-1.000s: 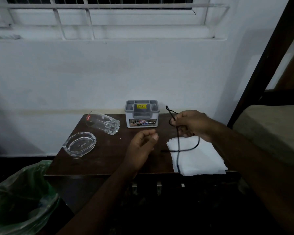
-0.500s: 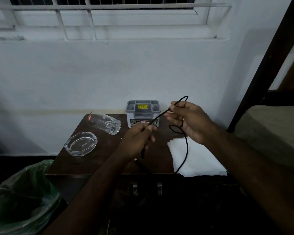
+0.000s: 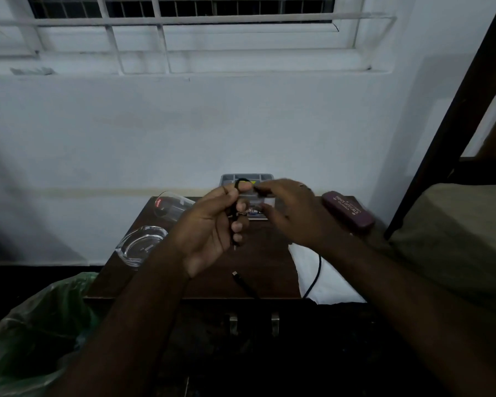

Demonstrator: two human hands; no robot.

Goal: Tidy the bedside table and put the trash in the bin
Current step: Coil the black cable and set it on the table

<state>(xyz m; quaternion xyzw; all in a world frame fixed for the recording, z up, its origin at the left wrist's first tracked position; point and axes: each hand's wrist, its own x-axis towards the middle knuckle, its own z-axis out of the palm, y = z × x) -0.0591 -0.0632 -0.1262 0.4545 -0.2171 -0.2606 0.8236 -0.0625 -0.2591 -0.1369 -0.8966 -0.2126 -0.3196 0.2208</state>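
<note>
Cable: black cable (image 3: 235,213) held above the bedside table (image 3: 258,262); one plug end lies loose near the front edge, a stretch trails across the white napkin (image 3: 327,282).
Left hand: left hand (image 3: 212,224) is curled round gathered loops of it.
Right hand: right hand (image 3: 287,213) is blurred; it seems to pinch the cable, though I cannot tell for sure.
Progress: coiling looks partway done.
Left to do: tipped drinking glass (image 3: 172,206), glass ashtray (image 3: 141,245), napkin, spectacle case (image 3: 348,210) and grey organiser box (image 3: 246,179) remain out; what counts as trash is unclear.
Room: bare wood centre-front; napkin overhangs the front edge; lined bin (image 3: 35,333) stands low left, bed frame close right.
</note>
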